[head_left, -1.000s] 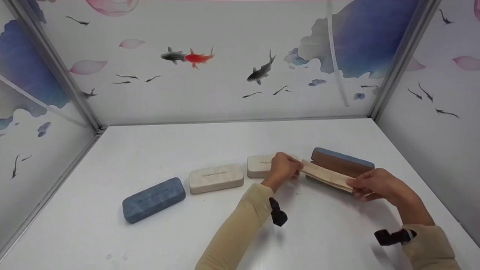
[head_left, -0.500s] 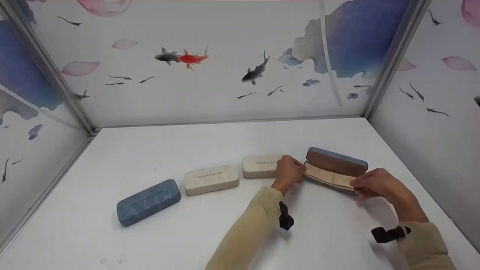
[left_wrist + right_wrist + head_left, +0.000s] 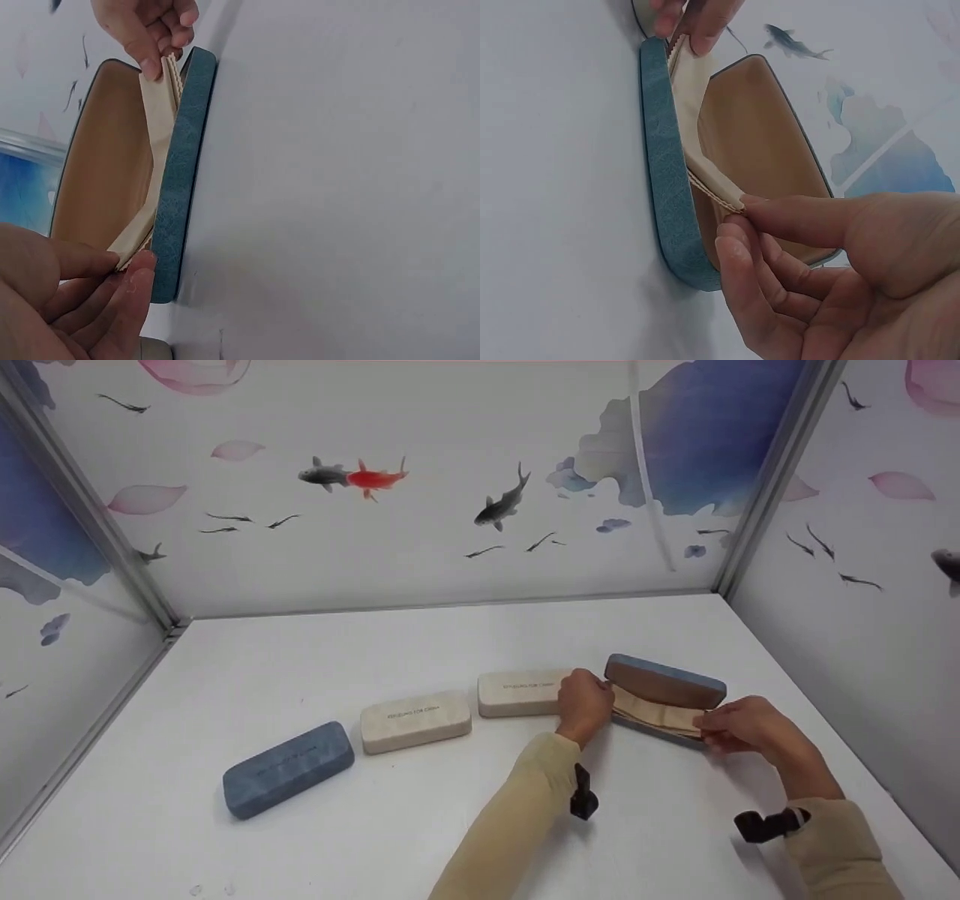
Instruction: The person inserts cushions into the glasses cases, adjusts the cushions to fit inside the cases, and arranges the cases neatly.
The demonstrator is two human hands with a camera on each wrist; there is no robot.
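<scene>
A blue glasses case (image 3: 664, 679) with a brown lining stands with its lid raised at the right of the table. A folded cream cleaning cloth (image 3: 656, 714) with zigzag-cut edges sags into its lower half. My left hand (image 3: 585, 705) pinches the cloth's left end between thumb and fingers, seen closely in the left wrist view. At the other end, my right hand (image 3: 750, 727) pinches the cloth (image 3: 705, 161) between thumb and forefinger. In the right wrist view the cloth's middle dips below the rim of the case (image 3: 667, 172), while both held ends stay raised.
Two closed cream cases, one at the middle (image 3: 416, 721) and one partly behind my left hand (image 3: 517, 694), stand left of the open one. Farther left lies a closed blue case (image 3: 289, 769). Printed wall panels (image 3: 420, 540) enclose the white table (image 3: 360, 840).
Both hands have lowered the cloth from in front of the open case down into its lower half. The head view has shifted slightly, moving the whole scene leftward.
</scene>
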